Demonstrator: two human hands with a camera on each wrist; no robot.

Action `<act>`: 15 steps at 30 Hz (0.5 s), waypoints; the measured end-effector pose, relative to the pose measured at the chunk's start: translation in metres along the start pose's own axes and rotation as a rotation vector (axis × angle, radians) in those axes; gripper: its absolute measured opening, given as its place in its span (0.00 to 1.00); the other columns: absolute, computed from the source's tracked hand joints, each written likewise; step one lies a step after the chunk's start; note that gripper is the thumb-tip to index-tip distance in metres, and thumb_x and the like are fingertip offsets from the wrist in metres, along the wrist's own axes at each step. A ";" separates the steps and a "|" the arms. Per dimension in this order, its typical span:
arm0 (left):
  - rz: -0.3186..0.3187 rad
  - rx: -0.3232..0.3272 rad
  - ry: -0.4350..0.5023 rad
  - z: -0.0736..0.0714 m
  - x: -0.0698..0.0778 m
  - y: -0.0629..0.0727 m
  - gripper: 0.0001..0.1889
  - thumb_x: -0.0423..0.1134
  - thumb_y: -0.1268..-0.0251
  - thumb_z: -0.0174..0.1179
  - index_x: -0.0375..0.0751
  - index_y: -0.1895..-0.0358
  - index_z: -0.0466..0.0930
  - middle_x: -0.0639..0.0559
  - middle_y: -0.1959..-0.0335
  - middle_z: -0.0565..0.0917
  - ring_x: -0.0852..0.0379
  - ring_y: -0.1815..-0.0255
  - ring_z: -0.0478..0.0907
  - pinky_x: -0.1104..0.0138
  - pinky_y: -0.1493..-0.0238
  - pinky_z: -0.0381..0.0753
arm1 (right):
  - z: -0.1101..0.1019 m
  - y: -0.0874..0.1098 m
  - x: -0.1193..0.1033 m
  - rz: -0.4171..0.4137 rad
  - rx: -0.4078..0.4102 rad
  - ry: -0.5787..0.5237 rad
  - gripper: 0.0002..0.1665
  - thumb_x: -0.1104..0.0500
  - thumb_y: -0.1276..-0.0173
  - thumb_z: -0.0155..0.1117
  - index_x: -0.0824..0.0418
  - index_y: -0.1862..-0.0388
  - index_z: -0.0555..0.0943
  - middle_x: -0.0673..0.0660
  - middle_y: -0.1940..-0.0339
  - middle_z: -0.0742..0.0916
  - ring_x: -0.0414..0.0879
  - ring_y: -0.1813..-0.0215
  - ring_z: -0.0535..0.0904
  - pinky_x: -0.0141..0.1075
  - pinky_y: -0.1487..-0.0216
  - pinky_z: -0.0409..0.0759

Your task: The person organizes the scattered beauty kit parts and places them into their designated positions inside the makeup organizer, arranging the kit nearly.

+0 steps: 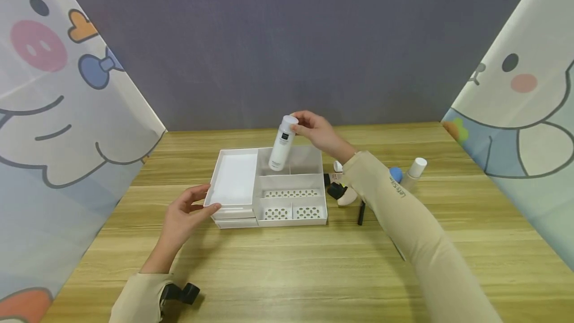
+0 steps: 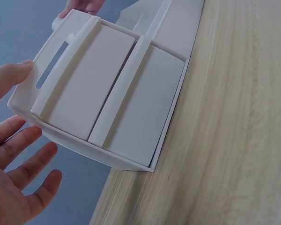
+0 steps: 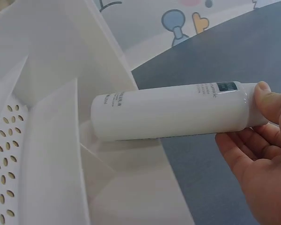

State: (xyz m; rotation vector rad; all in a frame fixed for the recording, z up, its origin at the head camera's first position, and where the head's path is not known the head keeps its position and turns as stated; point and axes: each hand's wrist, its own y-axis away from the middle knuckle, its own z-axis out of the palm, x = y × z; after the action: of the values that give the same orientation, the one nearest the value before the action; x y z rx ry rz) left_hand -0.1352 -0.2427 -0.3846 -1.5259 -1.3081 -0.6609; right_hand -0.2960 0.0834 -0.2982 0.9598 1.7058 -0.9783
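A white bottle with a small dark label hangs tilted over the back compartment of a white desktop organizer. My right hand pinches it by the cap between thumb and fingers; its base points down into that compartment, as the right wrist view shows the bottle from the side. My left hand holds the organizer's front left corner, thumb on the front and fingers along the side. Two drawer fronts show beside that hand in the left wrist view.
Right of the organizer, partly behind my sleeve, lie a black-and-beige item, a black stick and a blue round thing. A white-capped bottle stands there too. A grey wall rises behind the wooden table.
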 end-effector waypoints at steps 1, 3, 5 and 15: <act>0.000 -0.001 0.002 0.000 0.000 0.000 0.23 0.29 0.43 0.72 0.31 0.43 0.79 0.54 0.49 0.84 0.71 0.52 0.78 0.76 0.56 0.79 | 0.002 0.000 0.001 0.001 0.001 0.004 0.20 0.64 0.24 0.58 0.70 0.37 0.73 0.64 0.44 0.80 0.51 0.45 0.77 0.42 0.41 0.77; -0.004 -0.005 0.004 0.001 0.001 -0.001 0.23 0.29 0.43 0.72 0.31 0.43 0.79 0.53 0.49 0.84 0.72 0.52 0.78 0.75 0.56 0.79 | 0.005 0.000 0.003 0.000 0.005 0.016 0.19 0.64 0.24 0.59 0.70 0.38 0.74 0.63 0.44 0.81 0.51 0.45 0.77 0.42 0.41 0.77; -0.010 -0.009 0.001 0.001 0.001 0.000 0.23 0.30 0.42 0.72 0.31 0.43 0.79 0.53 0.48 0.84 0.72 0.51 0.78 0.75 0.56 0.79 | 0.008 -0.001 0.005 -0.005 0.005 0.035 0.19 0.64 0.25 0.59 0.70 0.39 0.74 0.63 0.45 0.81 0.51 0.45 0.76 0.42 0.42 0.76; -0.003 0.000 0.016 0.000 0.001 0.000 0.23 0.28 0.43 0.72 0.30 0.43 0.79 0.65 0.50 0.83 0.72 0.51 0.78 0.75 0.56 0.79 | 0.029 0.001 0.014 -0.008 -0.049 0.097 0.20 0.63 0.26 0.62 0.68 0.38 0.75 0.62 0.45 0.82 0.51 0.46 0.77 0.41 0.44 0.78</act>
State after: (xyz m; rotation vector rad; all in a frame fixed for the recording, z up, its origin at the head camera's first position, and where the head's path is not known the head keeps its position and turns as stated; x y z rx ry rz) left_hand -0.1347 -0.2423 -0.3842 -1.5161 -1.2987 -0.6739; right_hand -0.2896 0.0595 -0.3188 0.9822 1.8075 -0.9038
